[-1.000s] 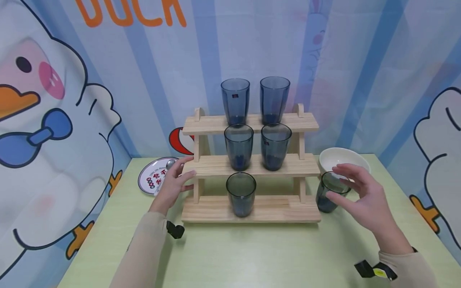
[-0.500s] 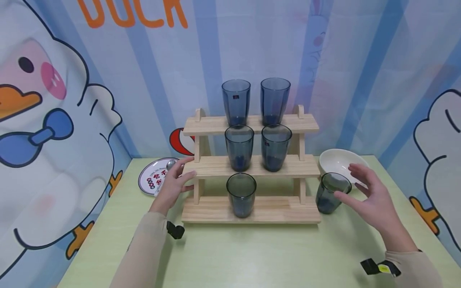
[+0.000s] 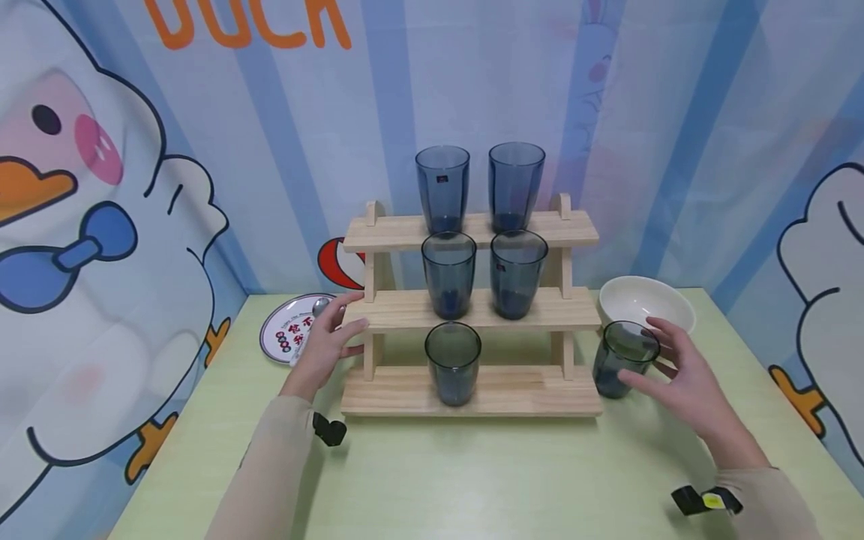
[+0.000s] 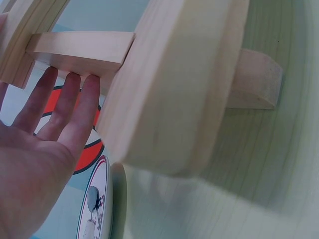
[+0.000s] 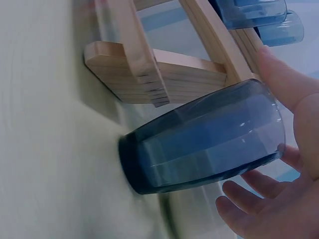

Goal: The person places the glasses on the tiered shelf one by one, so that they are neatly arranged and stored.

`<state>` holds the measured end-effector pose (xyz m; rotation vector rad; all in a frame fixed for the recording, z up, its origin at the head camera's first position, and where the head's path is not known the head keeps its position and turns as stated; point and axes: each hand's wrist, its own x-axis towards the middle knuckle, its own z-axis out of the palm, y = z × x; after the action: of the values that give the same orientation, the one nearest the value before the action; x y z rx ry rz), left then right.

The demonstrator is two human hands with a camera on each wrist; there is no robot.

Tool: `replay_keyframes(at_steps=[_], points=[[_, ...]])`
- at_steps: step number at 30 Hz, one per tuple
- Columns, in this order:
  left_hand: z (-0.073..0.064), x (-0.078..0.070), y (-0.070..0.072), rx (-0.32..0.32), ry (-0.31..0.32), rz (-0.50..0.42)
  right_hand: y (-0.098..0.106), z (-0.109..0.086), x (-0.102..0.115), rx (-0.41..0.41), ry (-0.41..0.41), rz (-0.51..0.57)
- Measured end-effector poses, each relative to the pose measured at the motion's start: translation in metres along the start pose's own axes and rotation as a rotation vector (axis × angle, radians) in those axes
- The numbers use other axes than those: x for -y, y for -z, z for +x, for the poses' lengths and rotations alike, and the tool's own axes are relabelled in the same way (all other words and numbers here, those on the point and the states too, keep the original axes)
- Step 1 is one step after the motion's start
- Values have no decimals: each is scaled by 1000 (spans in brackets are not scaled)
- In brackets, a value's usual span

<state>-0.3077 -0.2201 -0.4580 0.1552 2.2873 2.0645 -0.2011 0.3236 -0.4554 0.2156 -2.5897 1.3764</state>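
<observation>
At the left end of a three-tier wooden display rack (image 3: 391, 311), my left hand (image 3: 326, 346) holds the middle shelf, thumb at its front edge. In the left wrist view, three of its fingers (image 4: 65, 112) reach under that shelf against the upright. A blue-grey glass tumbler (image 3: 617, 367) stands on the table beside the rack's right end. My right hand (image 3: 682, 379) is spread around its right side, thumb in front and fingers behind near the rim. The right wrist view shows the tumbler (image 5: 209, 139) between thumb and loosely bent fingers, with a gap at the palm.
Matching tumblers stand on the rack: two on top (image 3: 442, 187), two in the middle (image 3: 448, 277), one at the bottom (image 3: 452, 367). Behind the right-hand tumbler is a white bowl (image 3: 637, 296). A printed plate (image 3: 280, 337) with a spoon (image 3: 320, 306) lies left of the rack.
My right hand drew back slightly to the right from the tumbler, then came in again to its side. My left hand has stayed on the rack.
</observation>
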Motion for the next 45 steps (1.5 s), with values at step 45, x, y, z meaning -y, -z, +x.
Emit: replay_keyframes(at_steps=[45], points=[[2, 2, 2, 6, -15, -8, -25, 5, -16, -113, -96, 89]])
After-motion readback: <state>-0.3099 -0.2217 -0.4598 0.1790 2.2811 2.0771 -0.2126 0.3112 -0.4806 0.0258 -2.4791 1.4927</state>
